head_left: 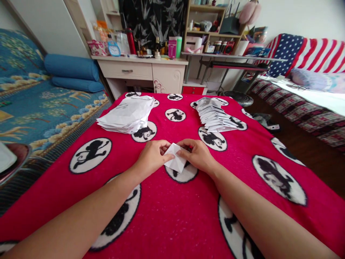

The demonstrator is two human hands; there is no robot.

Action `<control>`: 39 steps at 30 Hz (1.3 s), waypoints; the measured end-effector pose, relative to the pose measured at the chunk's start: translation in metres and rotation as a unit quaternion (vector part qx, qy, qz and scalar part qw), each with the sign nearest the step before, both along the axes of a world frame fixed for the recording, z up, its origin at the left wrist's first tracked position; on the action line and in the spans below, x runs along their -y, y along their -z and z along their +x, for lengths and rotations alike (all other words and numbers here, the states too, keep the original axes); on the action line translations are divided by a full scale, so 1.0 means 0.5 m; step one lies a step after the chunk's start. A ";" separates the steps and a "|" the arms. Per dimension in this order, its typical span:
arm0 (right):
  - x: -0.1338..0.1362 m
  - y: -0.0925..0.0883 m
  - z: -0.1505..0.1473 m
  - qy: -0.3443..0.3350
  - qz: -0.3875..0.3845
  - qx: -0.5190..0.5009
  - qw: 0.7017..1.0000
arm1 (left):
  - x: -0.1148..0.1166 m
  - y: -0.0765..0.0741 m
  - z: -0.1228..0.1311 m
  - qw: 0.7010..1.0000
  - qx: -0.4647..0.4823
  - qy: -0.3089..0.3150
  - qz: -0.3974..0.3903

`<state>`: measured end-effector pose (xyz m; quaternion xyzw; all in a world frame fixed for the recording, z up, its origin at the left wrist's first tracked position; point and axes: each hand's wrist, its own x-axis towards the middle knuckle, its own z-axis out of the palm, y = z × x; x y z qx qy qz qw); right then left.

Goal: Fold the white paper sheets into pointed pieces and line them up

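A small white folded paper (175, 164), roughly diamond-shaped with creases, is held just above the red cloth in the middle of the view. My left hand (154, 155) pinches its left side, thumb on top and fingers behind. On the right side my right hand (198, 154) grips it the same way, its thumb near the paper's centre. Beyond my left hand lies a stack of white paper sheets (128, 113). Past my right hand is a fanned row of folded papers (215, 117).
A red cloth (172, 212) with monkey-print ovals covers the surface before me. Behind it stand a white dresser (137, 69) with bottles and a shelf desk (231, 57). A blue patterned sofa (67, 108) is at left, a bed (318, 93) at right.
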<state>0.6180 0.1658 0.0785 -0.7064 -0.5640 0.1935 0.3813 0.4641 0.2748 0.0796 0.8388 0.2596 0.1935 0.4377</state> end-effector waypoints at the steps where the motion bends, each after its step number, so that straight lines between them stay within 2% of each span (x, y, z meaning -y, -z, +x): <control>1: 0.001 -0.002 0.000 0.001 0.011 0.006 1.000 | 0.001 0.000 -0.001 1.000 -0.001 -0.006 0.025; 5: 0.003 -0.004 0.003 -0.010 0.047 0.025 0.999 | -0.002 0.001 -0.004 0.996 0.012 0.014 0.087; 11: 0.006 -0.006 0.017 -0.109 0.049 -0.003 0.993 | -0.005 0.000 -0.008 0.979 0.047 0.115 0.160; 14: 0.008 -0.011 0.024 -0.120 0.026 -0.029 0.992 | -0.010 0.000 -0.008 0.978 0.032 0.123 0.163; 18: 0.009 -0.016 0.037 -0.133 -0.004 -0.067 0.989 | -0.023 -0.005 -0.009 0.986 -0.007 0.120 0.119; 21: 0.009 -0.017 0.048 -0.172 0.009 -0.066 0.983 | -0.031 -0.012 -0.014 0.981 -0.006 0.160 0.109; 24: 0.010 -0.021 0.054 -0.201 0.026 -0.040 0.979 | -0.036 -0.017 -0.021 0.968 0.005 0.208 0.141; 28: 0.010 -0.033 0.053 -0.223 -0.002 -0.028 0.974 | -0.039 -0.025 -0.030 0.954 -0.015 0.257 0.152; 33: 0.010 -0.043 0.041 -0.207 -0.065 0.023 0.976 | -0.031 -0.040 -0.034 0.949 -0.056 0.263 0.163; 35: 0.011 -0.044 0.031 -0.173 -0.079 0.059 0.980 | -0.026 -0.040 -0.032 0.951 -0.069 0.245 0.176; 39: 0.011 -0.043 0.015 -0.097 -0.061 0.119 0.986 | -0.020 -0.028 -0.024 0.953 -0.092 0.203 0.206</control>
